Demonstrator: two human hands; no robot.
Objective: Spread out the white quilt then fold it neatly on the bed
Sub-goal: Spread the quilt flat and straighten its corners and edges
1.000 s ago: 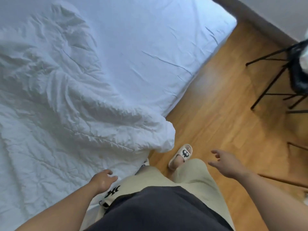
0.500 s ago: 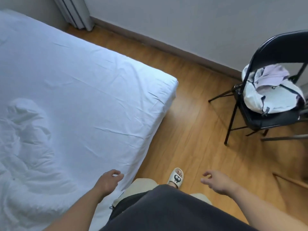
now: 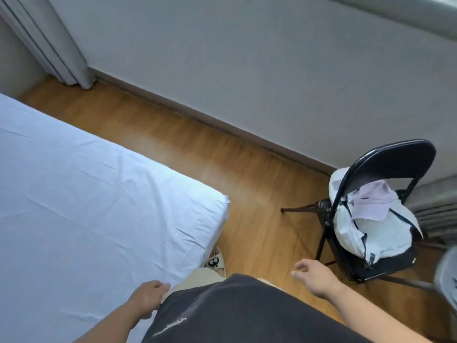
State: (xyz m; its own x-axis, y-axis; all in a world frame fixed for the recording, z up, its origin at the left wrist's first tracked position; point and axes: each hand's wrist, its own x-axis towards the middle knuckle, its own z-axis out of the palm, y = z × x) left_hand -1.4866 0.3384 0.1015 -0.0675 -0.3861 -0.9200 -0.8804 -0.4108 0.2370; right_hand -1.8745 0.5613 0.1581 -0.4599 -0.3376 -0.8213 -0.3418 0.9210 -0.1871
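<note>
Dark grey shirt (image 3: 247,315), beige trousers (image 3: 195,279), white slipper (image 3: 217,259) with a black cartoon face.

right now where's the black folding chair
In the head view, the black folding chair stands on the wooden floor at the right, near the grey wall, just beyond the right hand, with a white bag heaped on its seat.

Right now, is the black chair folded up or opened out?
Opened out. The black chair stands on its spread legs, and a white bag sits on its seat.

The bed (image 3: 86,194) runs off the left edge.
</note>
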